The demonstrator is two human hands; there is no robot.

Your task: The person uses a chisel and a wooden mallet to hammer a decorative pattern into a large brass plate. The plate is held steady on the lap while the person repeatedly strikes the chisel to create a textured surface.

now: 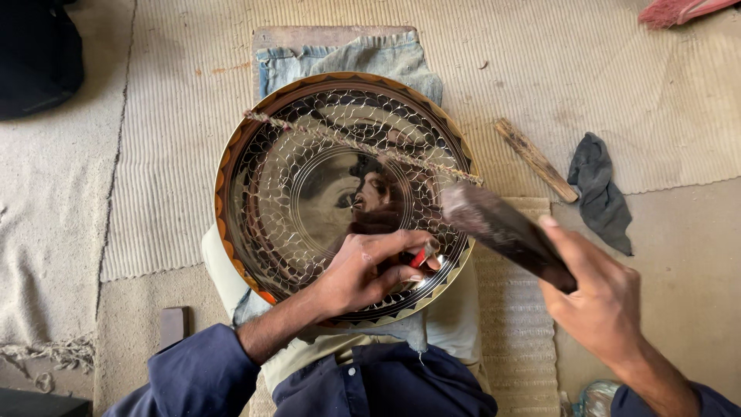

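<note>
Woven mats covered the floor, pale and ribbed, with a bare patch of floor at the right. On the mats lay a piece of blue denim cloth, and on it sat a big round metal plate, shiny like a mirror, with a net of small cut lines around its middle and an orange and dark rim. A thin rough cord ran slanting across the top of the plate. The left hand rested on the lower right part of the plate, and its fingers were closed around a small tool with a red bit, its tip touching the plate. The right hand was just beside the plate at the right, and its fingers were gripped around the handle of a dark hammer. The hammer head was raised over the plate's right edge, near the small tool, and it looked blurry. Both arms wore dark blue sleeves. A short wooden stick lay on the mat to the right of the plate, and a crumpled grey rag lay just beside it. A small dark block sat on the floor at the lower left, and a dark bag filled the top left corner
</note>
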